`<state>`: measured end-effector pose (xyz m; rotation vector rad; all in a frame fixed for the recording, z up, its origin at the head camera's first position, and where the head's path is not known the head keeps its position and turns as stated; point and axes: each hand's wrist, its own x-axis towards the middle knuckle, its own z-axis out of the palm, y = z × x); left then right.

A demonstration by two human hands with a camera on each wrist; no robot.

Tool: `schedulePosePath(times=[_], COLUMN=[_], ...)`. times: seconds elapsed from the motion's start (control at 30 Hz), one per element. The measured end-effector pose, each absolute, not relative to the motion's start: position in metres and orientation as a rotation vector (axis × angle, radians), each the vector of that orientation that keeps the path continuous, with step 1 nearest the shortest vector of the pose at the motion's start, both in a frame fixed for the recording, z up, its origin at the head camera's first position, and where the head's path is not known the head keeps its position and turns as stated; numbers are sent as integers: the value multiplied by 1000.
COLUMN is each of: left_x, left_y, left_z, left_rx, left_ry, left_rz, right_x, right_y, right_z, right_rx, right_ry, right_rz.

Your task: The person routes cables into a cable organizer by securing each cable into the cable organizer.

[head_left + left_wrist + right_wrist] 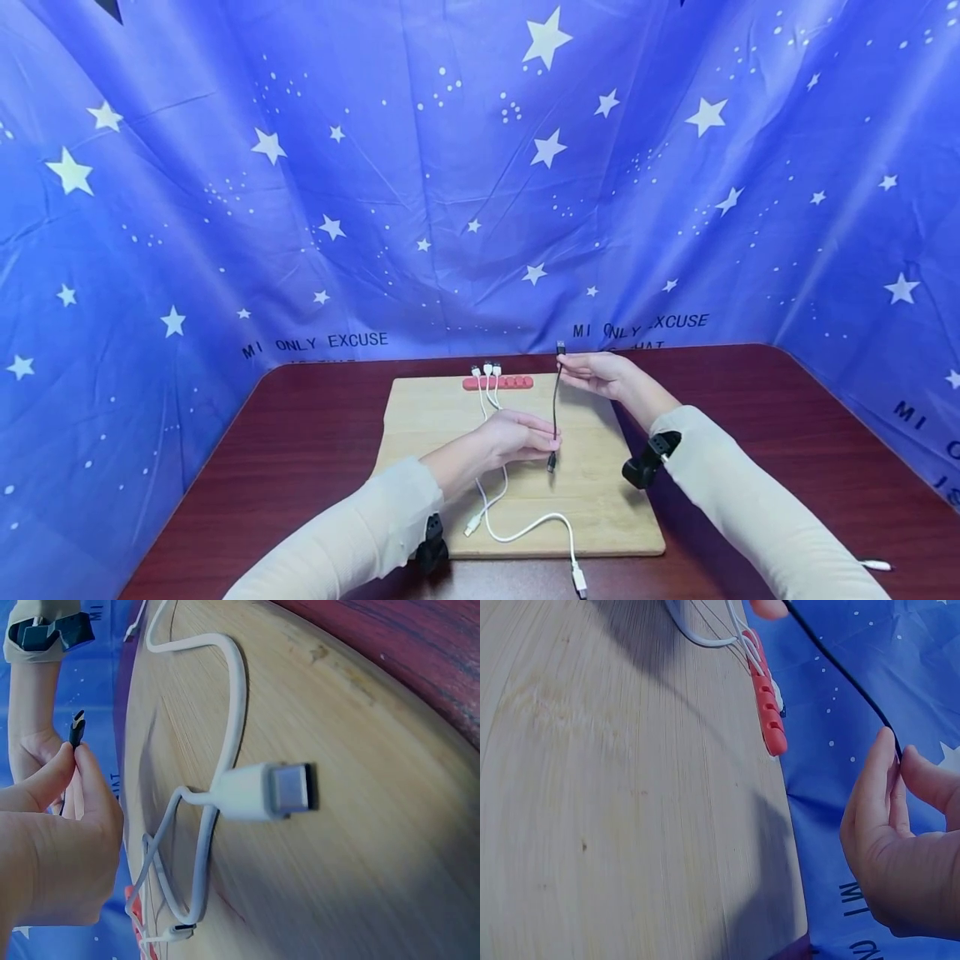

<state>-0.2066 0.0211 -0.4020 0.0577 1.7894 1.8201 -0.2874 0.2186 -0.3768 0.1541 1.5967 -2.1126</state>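
Observation:
Between my two hands a short black USB cable point(555, 404) is stretched above the wooden board. My right hand point(600, 375) pinches its upper end, just below the USB-A plug point(560, 346). Lower down, my left hand point(517, 437) pinches the other end, beside the small black connector point(78, 727). A red cable holder point(517, 382) lies along the board's far edge. White cables point(482, 404) sit in its left slots, their plugs pointing away; slots toward its right end point(769, 716) hold no cable.
The white cables trail over the wooden board point(600, 500); one white connector point(579, 579) hangs past its near edge and another point(472, 525) lies on it. A further white cable end point(876, 565) lies at the right of the dark red table point(285, 467). A blue starry cloth point(465, 167) stands behind.

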Motion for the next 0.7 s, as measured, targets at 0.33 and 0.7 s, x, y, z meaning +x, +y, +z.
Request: schedulePosePath(times=[0.33, 0.7], left_x=[-209, -212], left_y=[12, 2], left_z=[-406, -406], left_rx=[33, 17], left_ry=[1767, 1773], left_rz=[1852, 1847], right_x=[-292, -298], right_y=[208, 195], right_z=[-379, -381], right_rx=[201, 171], right_ry=[1590, 1611], right_rz=[-2127, -2111])
